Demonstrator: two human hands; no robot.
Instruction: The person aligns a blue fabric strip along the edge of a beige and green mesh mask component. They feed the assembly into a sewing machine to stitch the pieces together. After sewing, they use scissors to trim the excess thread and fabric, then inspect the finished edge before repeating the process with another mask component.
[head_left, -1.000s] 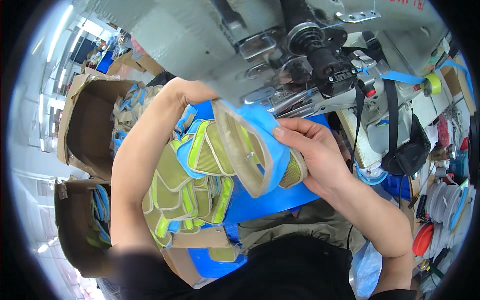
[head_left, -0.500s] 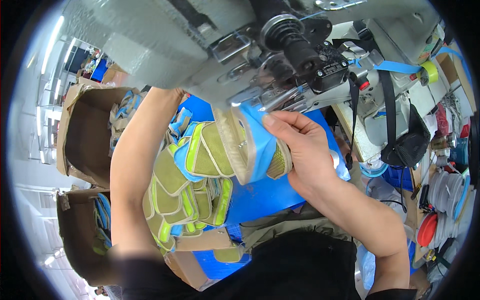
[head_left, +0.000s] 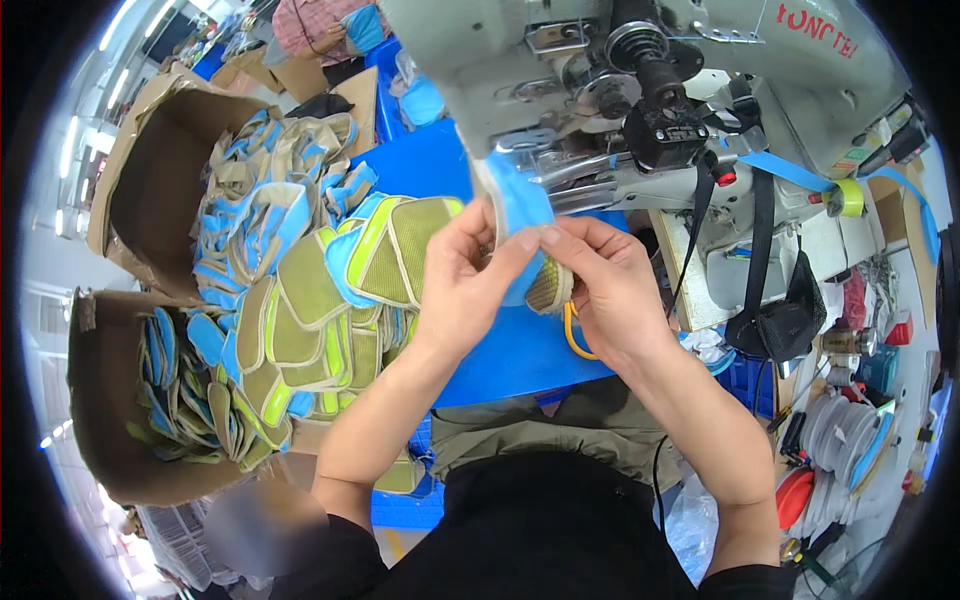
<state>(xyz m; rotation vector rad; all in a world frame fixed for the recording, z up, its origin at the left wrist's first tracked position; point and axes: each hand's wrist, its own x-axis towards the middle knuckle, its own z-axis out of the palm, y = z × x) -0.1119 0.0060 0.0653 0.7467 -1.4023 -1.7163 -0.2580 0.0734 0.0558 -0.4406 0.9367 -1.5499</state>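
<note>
A padded fabric piece, blue on one face with a pale bound edge, is held up in front of the sewing machine; its upper end reaches the machine's metal guide parts. My left hand pinches its left side, thumb pressed toward the middle. Close beside it, my right hand grips the right side between thumb and fingers, the two thumbtips nearly meeting. An olive mesh part of the piece hangs below my fingers. Left of my hands lies a heap of olive mesh pads with lime strips.
Two cardboard boxes stand at the left, an upper one and a lower one holding pads. Blue tape runs from the machine past a yellow roll. An orange loop lies by my right wrist. Another person's checked sleeve shows behind.
My left hand, hidden behind the fabric and machine before, has come down into sight and pinches the piece beside my right hand. The view has shifted, showing more of the heap and boxes.
</note>
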